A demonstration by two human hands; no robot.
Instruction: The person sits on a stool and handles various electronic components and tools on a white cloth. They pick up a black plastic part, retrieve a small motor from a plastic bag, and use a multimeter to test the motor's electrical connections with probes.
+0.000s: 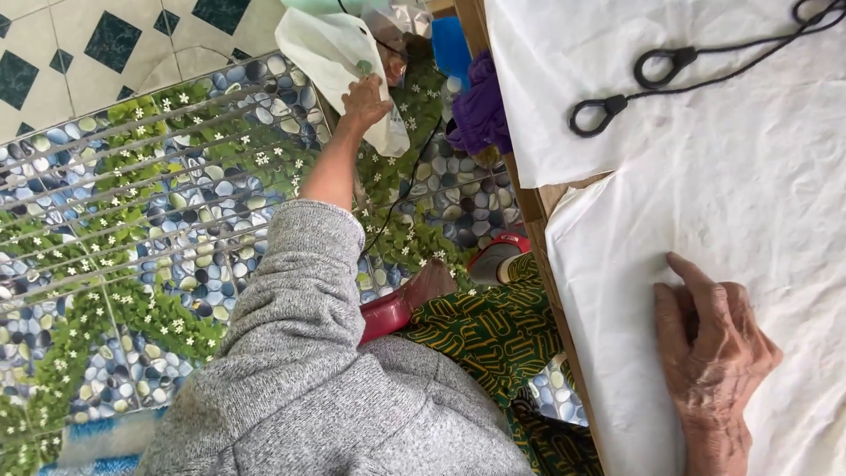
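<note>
My left hand [366, 101] reaches down at the end of a grey-sleeved arm and grips the edge of a white plastic bag [339, 62] lying on the floor. My right hand [714, 353] lies flat, fingers apart, on a white cloth [705, 211] spread over a wooden table [536, 204] at the right. What the bag holds is hidden.
A black cord with two loops [634, 79] lies on the cloth at the top. Purple fabric [480, 115] and a blue object [451, 44] sit by the table edge. Red slippers [388, 316] and green patterned clothing [493, 339] are below me on a pebble-and-leaf floor covering [132, 220].
</note>
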